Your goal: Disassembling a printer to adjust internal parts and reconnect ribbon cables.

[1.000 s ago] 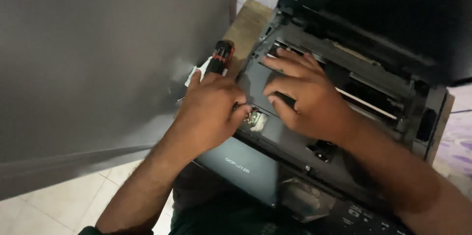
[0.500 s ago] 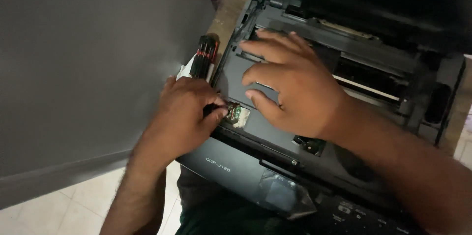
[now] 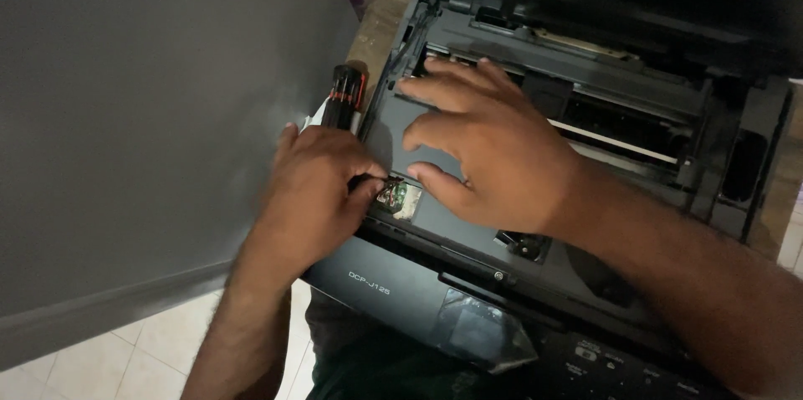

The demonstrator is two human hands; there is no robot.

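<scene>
1. The left hand (image 3: 314, 191) pinches a small green circuit piece (image 3: 393, 195) at the front-left corner of the opened black plastic printer (image 3: 636, 90).
2. The right hand (image 3: 493, 153) lies flat, fingers spread, holding nothing.
3. A black-and-red screwdriver handle (image 3: 345, 97) stands just beside.

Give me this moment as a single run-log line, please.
left hand: fingers at small green part | right hand: flat on opened printer | screwdriver: beside printer

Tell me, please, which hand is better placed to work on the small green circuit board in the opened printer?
The left hand: its fingers already pinch at the green circuit board. The right hand lies flat on the printer beside it, seemingly bracing.
</scene>
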